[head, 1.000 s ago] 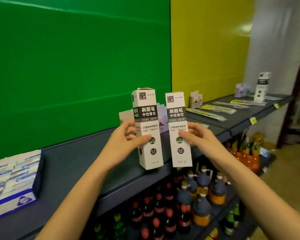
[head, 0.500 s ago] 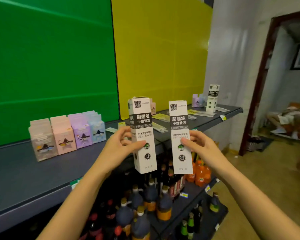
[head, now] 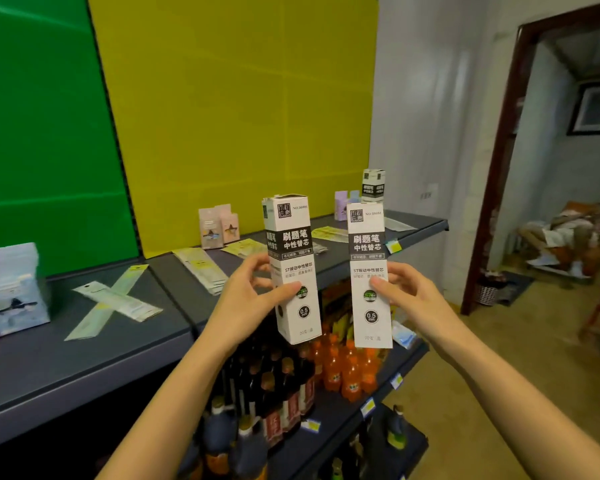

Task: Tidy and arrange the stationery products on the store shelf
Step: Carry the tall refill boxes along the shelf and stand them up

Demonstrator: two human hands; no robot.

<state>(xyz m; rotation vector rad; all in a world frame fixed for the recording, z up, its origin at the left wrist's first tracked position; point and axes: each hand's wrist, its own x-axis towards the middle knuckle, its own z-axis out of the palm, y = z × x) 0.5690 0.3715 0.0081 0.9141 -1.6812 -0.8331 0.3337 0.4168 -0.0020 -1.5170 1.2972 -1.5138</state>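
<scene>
Step in hand, by my judgement: carrying stock for placement. Left hand [head: 243,303] grips the left box [head: 291,268], tilted slightly; right hand [head: 413,299] grips the right box [head: 369,275], upright. Both are held in the air before the shelf [head: 84,362]. Tall white cartons, black band, printed 0.5. Next move probably calls for standing them beside the matching box [head: 373,186] at the far end.

This is a small shop: a dark metal shelf [head: 84,358] carries packaged stationery [head: 113,301], yellow price tags [head: 394,246] are clipped to the shelf edges, and rows of sauce bottles [head: 284,393] and orange soda bottles [head: 347,372] fill the tier below.
</scene>
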